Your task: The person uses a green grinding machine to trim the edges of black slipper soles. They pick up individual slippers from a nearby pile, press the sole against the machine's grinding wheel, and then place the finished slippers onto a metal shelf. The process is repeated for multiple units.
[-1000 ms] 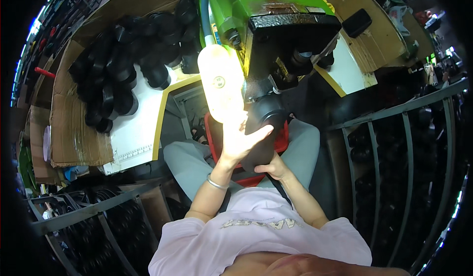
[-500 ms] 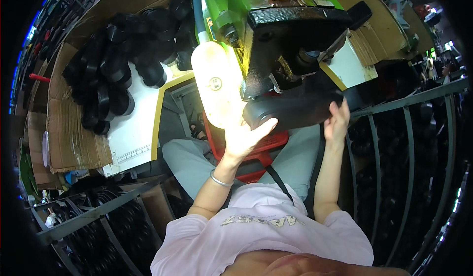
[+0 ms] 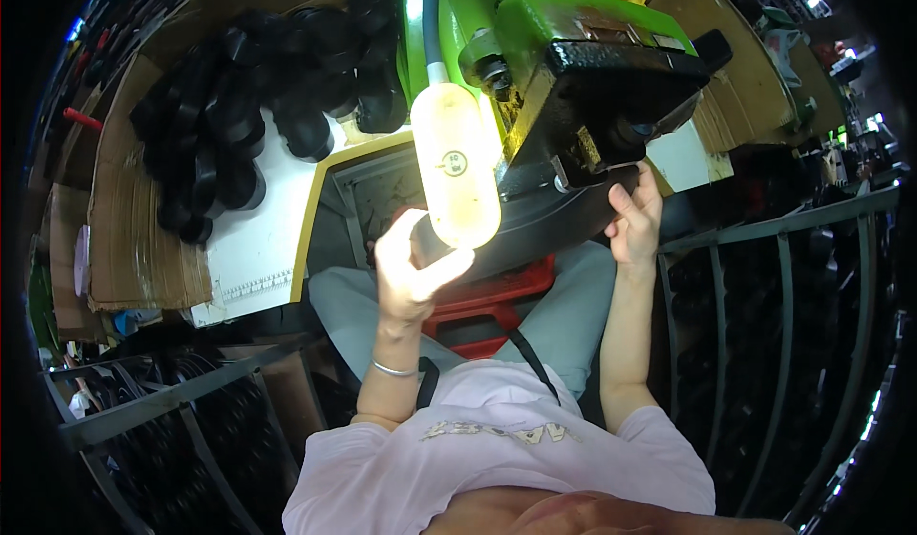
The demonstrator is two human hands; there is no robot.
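**Both hands on the black part under the green machine**

Head view: I sit close under the green machine (image 3: 535, 19), and everything I describe is placed against it. Its black head (image 3: 611, 96) juts out toward my right, and a pale, glowing lamp (image 3: 457, 177) hangs down from the machine's front on a dark hose.

Just below that black head lies the long black rubber part (image 3: 544, 234), running slantwise from under the lamp up toward my right. My left hand (image 3: 411, 272) is curled around its lower end, right beneath the lamp, fingers wrapped over the part and lit brightly. My right hand (image 3: 635, 224) grips the upper end, just under the head's outer corner, thumb and fingers closed on the edge. A thin bracelet (image 3: 394, 370) sits on my left wrist.

To the left of the machine, a heap of black rubber pieces (image 3: 258, 105) lies on a white sheet (image 3: 258, 248) over cardboard (image 3: 134, 239). Below the machine, beneath the part and between my knees, is a red stool (image 3: 492, 296). Grey metal railings (image 3: 764, 239) stand to the machine's right.
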